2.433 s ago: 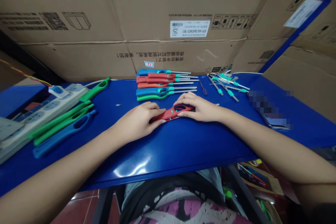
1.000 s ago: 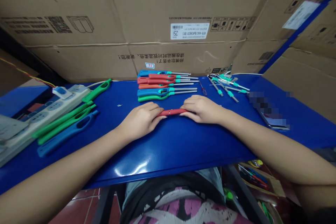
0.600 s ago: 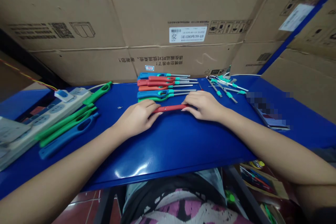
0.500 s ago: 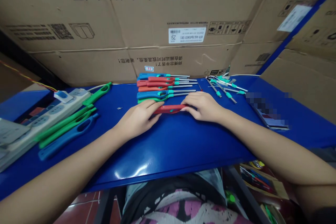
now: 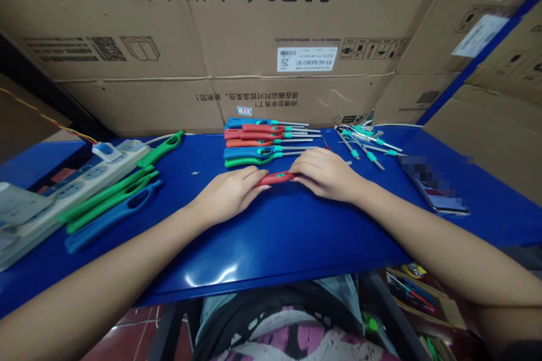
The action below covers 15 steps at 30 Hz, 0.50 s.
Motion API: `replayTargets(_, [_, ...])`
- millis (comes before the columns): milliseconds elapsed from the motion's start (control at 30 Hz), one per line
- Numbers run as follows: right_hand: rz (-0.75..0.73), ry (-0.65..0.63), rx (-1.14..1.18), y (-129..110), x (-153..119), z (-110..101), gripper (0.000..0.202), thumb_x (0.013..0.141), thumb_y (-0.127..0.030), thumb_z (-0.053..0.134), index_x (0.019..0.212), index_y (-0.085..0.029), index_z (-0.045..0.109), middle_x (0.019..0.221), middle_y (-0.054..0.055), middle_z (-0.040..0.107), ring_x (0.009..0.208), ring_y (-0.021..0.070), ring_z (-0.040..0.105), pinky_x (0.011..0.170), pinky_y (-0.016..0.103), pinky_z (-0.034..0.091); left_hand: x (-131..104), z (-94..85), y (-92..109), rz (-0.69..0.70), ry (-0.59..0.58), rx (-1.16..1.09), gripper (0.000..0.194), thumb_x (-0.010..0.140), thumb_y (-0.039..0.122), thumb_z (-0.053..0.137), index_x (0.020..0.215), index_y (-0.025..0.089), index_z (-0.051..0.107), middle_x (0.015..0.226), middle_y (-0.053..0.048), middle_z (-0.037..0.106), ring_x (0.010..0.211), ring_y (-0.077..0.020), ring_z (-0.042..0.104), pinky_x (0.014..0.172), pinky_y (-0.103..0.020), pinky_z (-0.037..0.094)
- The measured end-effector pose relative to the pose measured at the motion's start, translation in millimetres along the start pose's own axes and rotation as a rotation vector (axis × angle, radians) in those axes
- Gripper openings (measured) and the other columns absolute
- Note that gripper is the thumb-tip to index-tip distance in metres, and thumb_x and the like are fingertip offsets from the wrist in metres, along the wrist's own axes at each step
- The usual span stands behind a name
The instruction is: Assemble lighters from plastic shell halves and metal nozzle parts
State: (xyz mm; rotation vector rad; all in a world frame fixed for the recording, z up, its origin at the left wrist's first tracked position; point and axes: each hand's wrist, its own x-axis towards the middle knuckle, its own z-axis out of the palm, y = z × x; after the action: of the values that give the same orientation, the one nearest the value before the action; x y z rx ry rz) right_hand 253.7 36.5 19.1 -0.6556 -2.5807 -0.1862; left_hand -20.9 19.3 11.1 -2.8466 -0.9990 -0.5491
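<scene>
Between both hands, a red lighter handle lies level just above the blue table, with a bit of teal showing in its opening. My left hand is closed on its left end. The fingers of my right hand pinch its right end and hide whatever is there. Just beyond my hands lies a stack of long-necked lighters in blue, red, orange and green, their metal tubes pointing right. To the right of the stack is a loose pile of metal tubes with teal parts.
At left, a white power strip has green handles and a blue handle against it. A phone lies at right on the blue table. A large cardboard sheet stands behind. Below right is an open box.
The red handle has turned slightly, so more teal shows in its opening. My hands stay on both ends, and the whole view has shifted a little.
</scene>
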Motion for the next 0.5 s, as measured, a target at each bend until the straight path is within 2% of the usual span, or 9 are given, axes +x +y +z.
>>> replayTargets(200, [0.020,0.071,0.005,-7.6,-0.8,4.5,0.022,0.099,-0.023,0.045,0.093,-0.016,0.065,0.087,0.010,0.070,0.082,0.0220,0.061,0.075,0.035,0.044,-0.9,-0.6,2.1,0.015,-0.020,-0.023,0.035,0.104,0.034,0.041,0.124,0.013,0.061,0.112,-0.013,0.071,0.094,-0.0248,0.071,0.079,-0.036,0.059])
replayTargets(333, [0.071,0.025,0.043,-6.3,0.6,1.8,0.015,0.098,-0.027,0.053,0.099,-0.017,0.065,0.094,0.008,0.072,0.089,0.0219,0.064,0.082,0.036,0.043,-0.4,1.3,0.0,0.008,-0.035,0.002,0.035,0.104,0.035,0.041,0.122,0.013,0.061,0.109,-0.013,0.071,0.094,-0.0254,0.071,0.078,-0.037,0.058])
replayTargets(500, [0.084,-0.021,-0.068,0.9,0.0,0.1,0.019,0.096,-0.033,0.059,0.101,-0.016,0.067,0.097,0.008,0.073,0.093,0.0232,0.064,0.087,0.038,0.040,0.0,0.8,-1.7,-0.002,-0.038,0.021,0.035,0.104,0.033,0.041,0.125,0.012,0.060,0.112,-0.014,0.070,0.096,-0.0268,0.071,0.080,-0.039,0.059])
